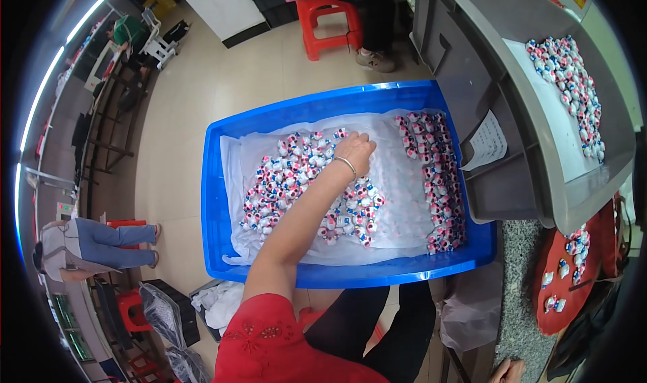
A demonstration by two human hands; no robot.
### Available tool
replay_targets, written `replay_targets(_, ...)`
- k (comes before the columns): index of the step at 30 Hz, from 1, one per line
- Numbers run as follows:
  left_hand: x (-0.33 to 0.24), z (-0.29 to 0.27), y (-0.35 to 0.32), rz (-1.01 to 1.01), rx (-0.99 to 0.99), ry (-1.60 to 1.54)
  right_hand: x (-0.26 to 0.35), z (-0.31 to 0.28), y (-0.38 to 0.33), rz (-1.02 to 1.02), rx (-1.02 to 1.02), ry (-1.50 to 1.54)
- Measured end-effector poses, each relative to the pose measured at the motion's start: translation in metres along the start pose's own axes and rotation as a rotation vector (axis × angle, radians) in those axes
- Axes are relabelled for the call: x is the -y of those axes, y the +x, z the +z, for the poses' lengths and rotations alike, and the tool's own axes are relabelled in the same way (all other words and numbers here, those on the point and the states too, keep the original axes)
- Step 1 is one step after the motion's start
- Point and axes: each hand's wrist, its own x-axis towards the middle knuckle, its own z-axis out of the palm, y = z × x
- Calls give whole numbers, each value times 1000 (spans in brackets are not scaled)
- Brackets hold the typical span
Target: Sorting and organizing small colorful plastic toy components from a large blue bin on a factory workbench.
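Note:
A blue plastic bin [212, 228] in front of me is lined with thin white sheeting [397, 174]. My left hand [357, 152], with a bangle on its wrist, reaches over the bin. Its fingers are curled downward beside the pile of small white, pink and blue figurines [283, 181]; whatever is between them is hidden. More figurines [441, 187] stand in tight rows along the bin's right side. At the lower right edge, part of my right hand [509, 371] shows by the granite counter, its fingers curled; I cannot make out anything in it.
A grey tray [539, 201] with figurines on white paper rises at the right. Below it, several figurines lie on a red stool-like top [549, 302] by the granite counter [529, 261]. Red stools [330, 25], other people and workbenches stand around the tiled floor.

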Motion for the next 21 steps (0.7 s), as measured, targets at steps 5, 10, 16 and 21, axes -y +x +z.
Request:
replay_targets(5,-5,3,7,-25,265,247,2,-4,-2,86,35,26)
replay_targets(10,-16,-11,9,-40,291,271,0,-9,3,67,42,4)
replay_targets(16,-19,3,10,-202,40,-679,-9,-8,12,58,54,19)
replay_targets(21,-62,48,20,-115,-18,-836,-10,-5,21,52,29,44)
